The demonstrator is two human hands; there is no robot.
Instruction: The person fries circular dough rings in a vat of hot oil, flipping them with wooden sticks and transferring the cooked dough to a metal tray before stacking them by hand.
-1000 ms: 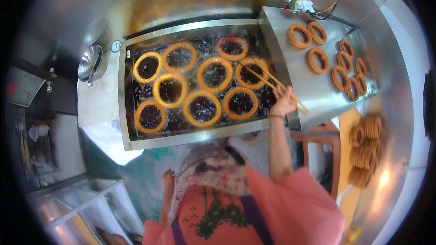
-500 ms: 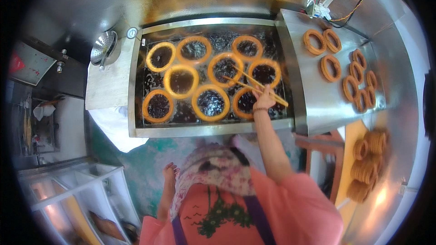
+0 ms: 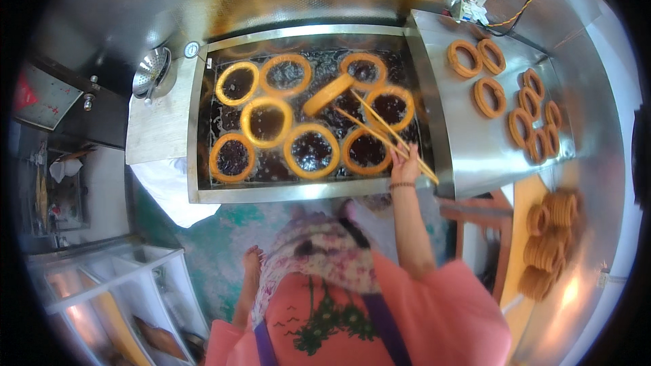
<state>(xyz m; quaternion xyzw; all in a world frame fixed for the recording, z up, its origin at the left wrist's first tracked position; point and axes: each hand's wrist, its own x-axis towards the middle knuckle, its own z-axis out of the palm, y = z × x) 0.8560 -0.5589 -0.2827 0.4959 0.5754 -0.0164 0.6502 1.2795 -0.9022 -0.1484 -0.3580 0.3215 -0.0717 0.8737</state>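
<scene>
My right hand (image 3: 405, 160) is closed around a pair of long wooden chopsticks (image 3: 380, 120), which reach over a vat of dark, bubbling oil. Near their tips, a golden dough ring (image 3: 329, 95) stands tilted up on its edge; whether the tips touch it I cannot tell. Several other fried rings float flat around it, among them a ring at the front middle (image 3: 290, 152) and one at the right (image 3: 411, 108). Beside my body hangs my left hand (image 3: 253, 257), with loosely bent fingers and nothing visible in it.
The vat's metal rim (image 3: 291, 194) runs along the front. On the right, a steel draining tray (image 3: 468, 152) bears several browned rings; stacked rings (image 3: 544, 254) sit below. A perforated strainer (image 3: 150, 73) and a dial thermometer (image 3: 192, 49) are at the left. Wires (image 3: 515, 20) hang back right.
The middle ring has gone from lying flat to tilted on its edge. My right hand has moved slightly right and nearer me with the chopsticks. My left hand still hangs down.
</scene>
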